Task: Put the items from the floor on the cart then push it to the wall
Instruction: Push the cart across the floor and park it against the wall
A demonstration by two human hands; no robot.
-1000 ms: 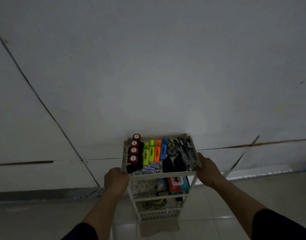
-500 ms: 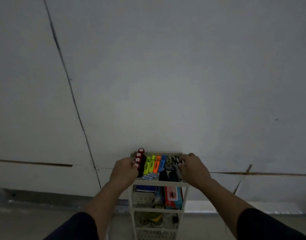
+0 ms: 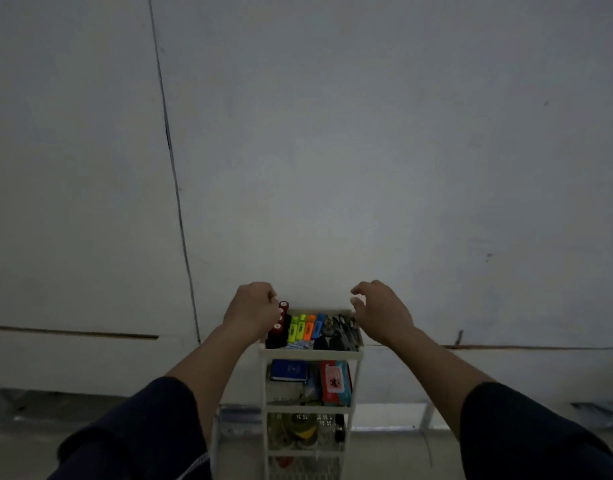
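The cart [image 3: 310,355] stands right up against the wall [image 3: 333,150], so nothing passes behind it. Its top shelf is packed with red-capped markers [image 3: 279,327], highlighters [image 3: 305,328] and pens [image 3: 345,332], with no gap among them. To either side of the cart the floor [image 3: 395,455] lies open.

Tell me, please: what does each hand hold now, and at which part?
The right hand holds nothing; its fingers are spread open above the cart. The left hand is curled at the top tray's far left corner, but a real grip there cannot be told.
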